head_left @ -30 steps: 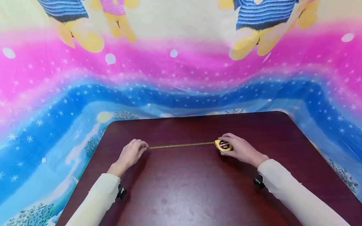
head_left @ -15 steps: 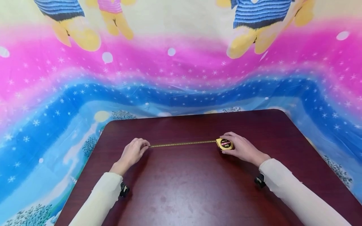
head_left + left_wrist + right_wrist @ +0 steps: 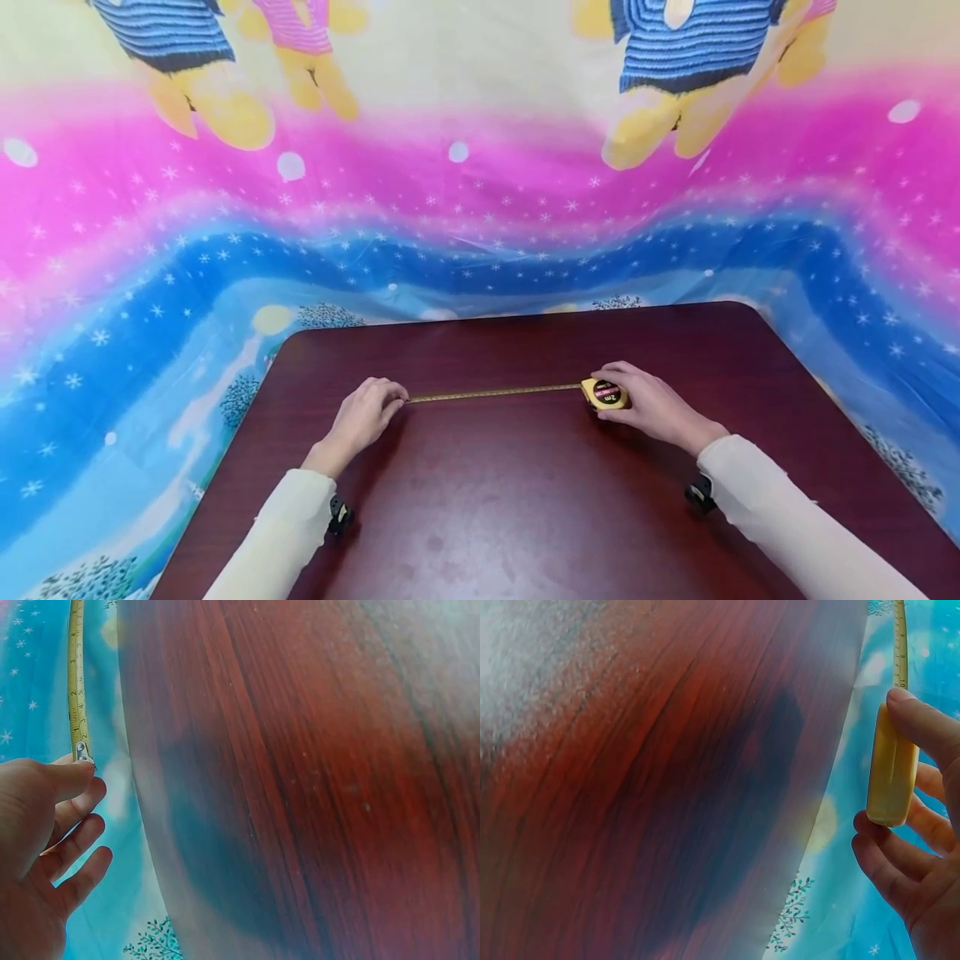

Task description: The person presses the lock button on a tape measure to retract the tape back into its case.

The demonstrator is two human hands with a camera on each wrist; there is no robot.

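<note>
A yellow tape measure (image 3: 606,394) with a black and red "2m" label is gripped by my right hand (image 3: 660,407), thumb on one side and fingers on the other. Its yellow blade (image 3: 495,392) stretches out leftward, nearly level, above the table. At the far end my left hand (image 3: 366,414) pinches the metal end hook (image 3: 82,752) between thumb and forefinger, the other fingers loosely bent. The right wrist view shows the case edge-on, with the thumb near the blade's mouth. Both hands cast shadows on the table and appear raised off it.
A dark reddish-brown wooden table (image 3: 480,492) with rounded far corners lies under both hands. Behind and beside it hangs a printed cloth (image 3: 465,200) in pink and blue with snowflakes and cartoon figures. Black camera mounts (image 3: 340,517) sit at the cuffs of the pale sleeves.
Both hands have shifted slightly right in the head view, still holding the blade stretched between them. Its drawn-out length looks about the same. The head view has also tilted a little.
</note>
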